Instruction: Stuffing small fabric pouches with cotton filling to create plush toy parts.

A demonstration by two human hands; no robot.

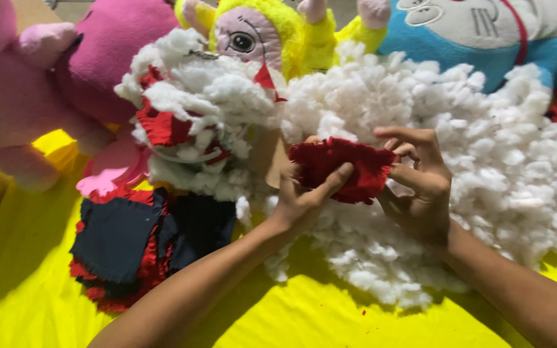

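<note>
Here, the left hand [301, 196] and right hand [420, 183] both pinch a red fabric piece [343, 169] — over white stuffing [485, 161], near dark fabric squares [130, 241] on yellow cloth [27, 290].

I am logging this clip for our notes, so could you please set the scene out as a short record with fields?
left hand: left hand grips the red fabric piece from below, thumb on its front
right hand: right hand pinches its right edge with the fingers
behind: heap of white stuffing
left side: stack of dark blue and red fabric pieces
surface: yellow cloth
background: pink plush toy, yellow plush toy, blue plush toy
</note>
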